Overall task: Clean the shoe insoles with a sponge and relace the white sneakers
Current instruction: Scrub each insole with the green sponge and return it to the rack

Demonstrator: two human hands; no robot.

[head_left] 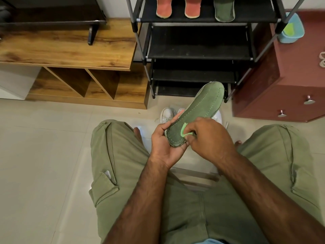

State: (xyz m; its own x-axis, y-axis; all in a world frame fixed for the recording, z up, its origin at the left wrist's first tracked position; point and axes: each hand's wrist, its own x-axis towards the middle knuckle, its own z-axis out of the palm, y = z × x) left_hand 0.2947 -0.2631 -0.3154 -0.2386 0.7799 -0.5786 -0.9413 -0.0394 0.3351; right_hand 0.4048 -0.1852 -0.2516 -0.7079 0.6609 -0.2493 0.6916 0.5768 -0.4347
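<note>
My left hand [162, 140] grips the heel end of a green insole [198, 110] from below, its toe end pointing up toward the rack. With my right hand [209, 136] I pinch a light green sponge [184, 131] and press it onto the insole near the heel. Two white sneakers [167, 115] stand on the floor behind the insole, mostly hidden by it. On the top shelf of the black shoe rack [198, 53] lie two red insoles [164, 8] and another green insole [224, 10].
A wooden cabinet [70, 50] stands at the left. A maroon drawer unit [284, 81] at the right carries a light blue bucket [292, 29] and white laces [322, 59]. I sit with my knees apart over a tiled floor [44, 155].
</note>
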